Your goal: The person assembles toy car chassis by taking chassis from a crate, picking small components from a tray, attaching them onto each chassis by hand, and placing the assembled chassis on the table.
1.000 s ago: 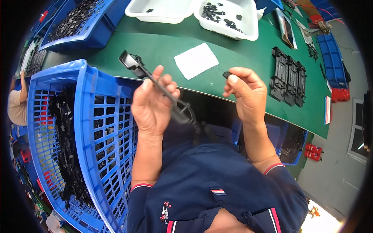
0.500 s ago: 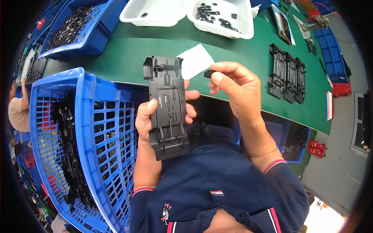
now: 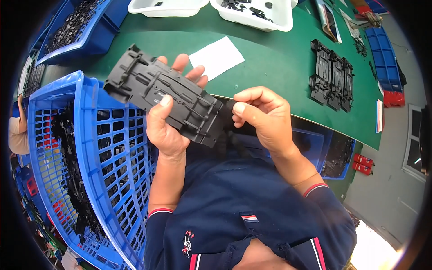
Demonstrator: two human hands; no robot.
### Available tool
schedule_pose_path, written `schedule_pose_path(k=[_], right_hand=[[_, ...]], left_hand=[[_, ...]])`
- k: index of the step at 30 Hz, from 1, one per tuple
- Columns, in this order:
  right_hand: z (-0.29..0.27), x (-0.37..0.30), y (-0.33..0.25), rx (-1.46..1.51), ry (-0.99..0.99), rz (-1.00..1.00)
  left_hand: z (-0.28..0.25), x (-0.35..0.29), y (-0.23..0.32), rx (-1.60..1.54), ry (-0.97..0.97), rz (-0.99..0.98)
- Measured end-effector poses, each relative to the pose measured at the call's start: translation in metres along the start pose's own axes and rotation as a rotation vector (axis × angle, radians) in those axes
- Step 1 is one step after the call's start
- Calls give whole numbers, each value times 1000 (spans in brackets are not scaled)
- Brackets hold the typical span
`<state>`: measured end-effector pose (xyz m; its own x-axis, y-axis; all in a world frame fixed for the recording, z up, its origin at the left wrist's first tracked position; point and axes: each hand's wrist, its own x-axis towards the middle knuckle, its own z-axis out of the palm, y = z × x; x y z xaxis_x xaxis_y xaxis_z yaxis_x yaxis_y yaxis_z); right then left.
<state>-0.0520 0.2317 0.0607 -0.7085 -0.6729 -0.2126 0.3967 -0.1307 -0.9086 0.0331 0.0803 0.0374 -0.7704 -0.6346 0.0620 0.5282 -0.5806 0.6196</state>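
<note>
A long black plastic toy-car chassis [image 3: 186,108] lies tilted across my left hand [image 3: 164,130], its underside ribs facing up. The thumb presses on its face while the fingers wrap behind the far edge. Close to the chassis's right end, my right hand [image 3: 270,119] is closed in a pinch. Between its thumb and forefinger is a small black plastic piece [image 3: 229,106], barely visible against the dark gap below the table. Whether that piece touches the chassis, I cannot tell.
Several similar chassis [image 3: 321,74] lie side by side on the green table [image 3: 270,63]. White paper [image 3: 217,57] sits near its front edge. Behind are two white tubs [image 3: 171,10] with small black parts. A blue crate [image 3: 85,148] and blue bin [image 3: 96,42] stand left; a co-worker [image 3: 19,135] is beyond.
The chassis has swung from upright to slanting, its far end now pointing left. My right hand has moved down and slightly left, bringing the small piece to the chassis's near end.
</note>
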Motion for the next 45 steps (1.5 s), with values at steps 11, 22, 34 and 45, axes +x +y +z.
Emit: schedule_pose_path(k=[11,22,34,45], right_hand=[[1,0,14,-18,78,12],[5,1,15,10,76,-28],[4,-3,15,-122,80,-87],[-3,0,9,-250,11,-81]], left_hand=[[12,-9,1,132,10,185],[19,-28,-2,378,-12,244],[8,-44,-5,473,-279,288],[4,-42,-10,428,-350,354]])
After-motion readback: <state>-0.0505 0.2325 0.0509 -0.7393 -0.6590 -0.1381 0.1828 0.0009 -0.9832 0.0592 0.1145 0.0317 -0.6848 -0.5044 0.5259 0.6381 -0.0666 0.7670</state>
